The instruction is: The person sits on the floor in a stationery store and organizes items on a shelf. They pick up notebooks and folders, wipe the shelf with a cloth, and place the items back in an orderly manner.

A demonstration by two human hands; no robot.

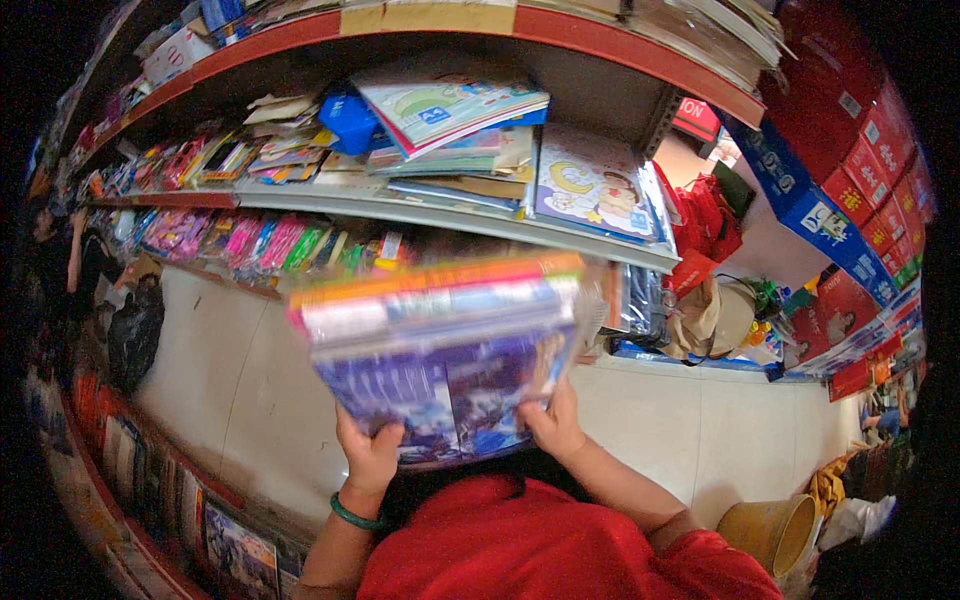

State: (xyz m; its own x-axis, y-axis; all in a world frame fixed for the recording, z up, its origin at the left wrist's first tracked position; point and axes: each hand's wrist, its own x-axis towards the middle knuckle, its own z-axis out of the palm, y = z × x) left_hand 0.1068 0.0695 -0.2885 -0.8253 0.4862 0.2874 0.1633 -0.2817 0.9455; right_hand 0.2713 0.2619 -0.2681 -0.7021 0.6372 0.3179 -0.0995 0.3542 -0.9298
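A thick stack of printed books or notebooks [450, 375] is held out before my red shirt, blurred by motion. Its top cover is dark purple and blue, with orange and pink spines or edges along the far side. My left hand [371, 450] grips the near left corner, thumb on the cover and a green bangle on the wrist. At the near right side, my right hand [556, 427] grips the stack with its thumb on top. The fingers beneath are hidden. Beyond the stack, A4 picture pads [457, 109] lie piled on a metal shelf [390, 199].
A pad with a moon picture [592, 180] leans at the shelf's right end. Packaged goods [277, 244] fill the lower shelf. A row of books [150, 465] stands low at left. A yellowish bucket [772, 529] is at lower right, red cartons [862, 180] at right.
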